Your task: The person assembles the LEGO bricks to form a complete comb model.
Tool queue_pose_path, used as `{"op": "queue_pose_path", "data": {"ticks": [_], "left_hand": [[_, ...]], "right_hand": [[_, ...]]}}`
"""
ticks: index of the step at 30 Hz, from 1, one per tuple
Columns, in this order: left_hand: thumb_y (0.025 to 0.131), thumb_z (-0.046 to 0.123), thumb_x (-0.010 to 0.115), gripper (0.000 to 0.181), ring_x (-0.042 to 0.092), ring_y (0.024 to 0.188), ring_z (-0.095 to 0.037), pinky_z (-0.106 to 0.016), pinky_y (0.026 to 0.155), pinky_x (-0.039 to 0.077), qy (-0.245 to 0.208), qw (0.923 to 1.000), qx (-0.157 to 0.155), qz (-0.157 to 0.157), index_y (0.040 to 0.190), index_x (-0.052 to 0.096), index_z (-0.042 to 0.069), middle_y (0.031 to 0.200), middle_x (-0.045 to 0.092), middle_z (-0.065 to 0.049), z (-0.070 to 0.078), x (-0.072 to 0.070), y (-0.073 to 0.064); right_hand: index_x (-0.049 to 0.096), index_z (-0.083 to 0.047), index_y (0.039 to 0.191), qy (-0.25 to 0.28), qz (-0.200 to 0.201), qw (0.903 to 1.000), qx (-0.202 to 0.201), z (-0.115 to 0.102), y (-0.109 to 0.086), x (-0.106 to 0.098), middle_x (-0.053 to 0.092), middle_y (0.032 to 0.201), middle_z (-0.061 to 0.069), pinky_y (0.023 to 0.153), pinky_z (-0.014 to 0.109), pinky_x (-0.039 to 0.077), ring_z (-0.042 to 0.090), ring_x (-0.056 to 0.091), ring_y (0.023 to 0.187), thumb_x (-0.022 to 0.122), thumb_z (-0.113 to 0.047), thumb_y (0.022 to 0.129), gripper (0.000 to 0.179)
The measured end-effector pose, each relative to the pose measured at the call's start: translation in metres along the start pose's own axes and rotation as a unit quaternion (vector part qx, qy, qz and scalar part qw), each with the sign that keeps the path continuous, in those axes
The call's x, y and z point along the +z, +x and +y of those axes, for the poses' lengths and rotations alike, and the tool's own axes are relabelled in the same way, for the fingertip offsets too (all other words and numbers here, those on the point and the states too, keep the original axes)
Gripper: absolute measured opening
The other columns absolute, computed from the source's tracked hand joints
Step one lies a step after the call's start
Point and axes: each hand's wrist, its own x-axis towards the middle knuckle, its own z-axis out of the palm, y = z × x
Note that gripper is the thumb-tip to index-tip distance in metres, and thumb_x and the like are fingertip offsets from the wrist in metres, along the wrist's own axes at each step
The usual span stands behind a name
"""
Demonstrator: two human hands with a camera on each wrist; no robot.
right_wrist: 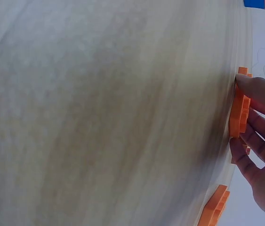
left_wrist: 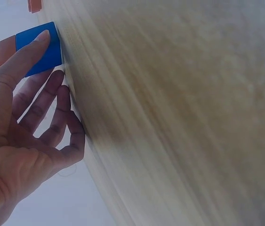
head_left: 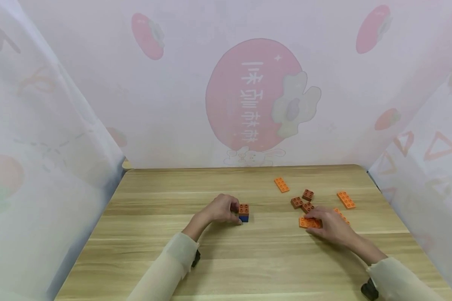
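My left hand (head_left: 221, 209) holds a small stack at the middle of the table, a brown-red brick (head_left: 243, 208) on top of a blue brick (head_left: 243, 218). In the left wrist view the thumb lies along the side of the blue brick (left_wrist: 52, 54), and the other fingers curl below it. To the right, my right hand (head_left: 334, 226) pinches a flat orange building brick (head_left: 306, 223) between thumb and fingers. That orange brick (right_wrist: 238, 110) lies at or just above the tabletop in the right wrist view.
Three loose brown-red bricks (head_left: 296, 202) lie just beyond the right hand. Other flat orange bricks rest around them: one farther back (head_left: 281, 184), one at the right (head_left: 346, 200), and one partly hidden by the hand (head_left: 342, 216). White printed curtains (head_left: 165, 104) surround the wooden table (head_left: 154, 225).
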Motion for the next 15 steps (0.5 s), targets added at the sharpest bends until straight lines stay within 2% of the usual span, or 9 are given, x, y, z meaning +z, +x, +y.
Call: {"op": "queue_pose_path", "data": {"ticks": [8,15], "left_hand": [[0.077,0.021,0.097,0.029,0.057,0.075,-0.008,-0.027,0.072,0.051,0.007,1.0000,0.001,0.000,0.089,0.074,0.010,0.087,0.074,0.003,-0.0006,0.0002,0.0003],[0.078,0.021,0.097,0.028,0.058,0.076,-0.010,-0.030,0.072,0.050,0.007,1.0000,-0.003,0.000,0.088,0.074,0.012,0.086,0.073,0.005,0.0005,0.0005,-0.0004]], "right_hand": [[0.079,-0.004,0.114,0.019,-0.018,0.9996,0.000,-0.0012,0.0013,-0.0003,0.077,0.112,0.007,0.095,0.056,0.057,0.038,0.071,0.112,0.090,-0.016,0.084,0.033],[0.079,-0.007,0.114,0.021,-0.025,0.9994,0.001,-0.0021,0.0016,0.0002,0.077,0.113,0.005,0.094,0.055,0.058,0.035,0.072,0.111,0.089,-0.017,0.086,0.032]]}}
